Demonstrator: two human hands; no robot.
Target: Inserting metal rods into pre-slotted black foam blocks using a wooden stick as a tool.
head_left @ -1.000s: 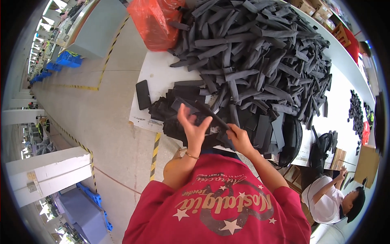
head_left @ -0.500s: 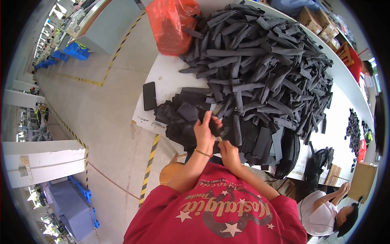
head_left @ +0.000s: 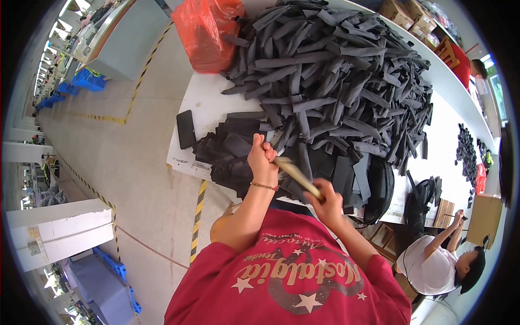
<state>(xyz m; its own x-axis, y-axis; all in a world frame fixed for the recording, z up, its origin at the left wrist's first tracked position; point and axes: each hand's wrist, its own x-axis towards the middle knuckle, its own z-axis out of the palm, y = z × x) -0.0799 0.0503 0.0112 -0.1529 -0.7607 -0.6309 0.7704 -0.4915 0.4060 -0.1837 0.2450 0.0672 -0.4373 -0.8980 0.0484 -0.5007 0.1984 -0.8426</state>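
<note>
A slim pale tan stick [head_left: 298, 176], blurred at its far end, slants between my hands. My right hand [head_left: 326, 201] is closed round its near end. At its other end my left hand [head_left: 263, 158] is closed in a fist, thumb up; what its fingers hold is hidden. Beneath and left of that hand lies a heap of flat dark cloth pieces [head_left: 225, 154] at the table's near edge. Beyond my hands a large pile of dark grey cloth tubes [head_left: 341, 81] covers much of the white table [head_left: 208, 97].
A black phone [head_left: 186, 129] lies near the table's left edge. Behind it stands an orange-red plastic bag [head_left: 208, 40]. Right of my hands are flat grey strips [head_left: 346, 179] and a black mesh item [head_left: 380, 192]. A person in white [head_left: 430, 265] sits at the right.
My right hand has drawn away to the right and nearer me, so much more of the stick shows. The dark cloth seen earlier in my left hand no longer shows clearly. The view has shifted slightly.
</note>
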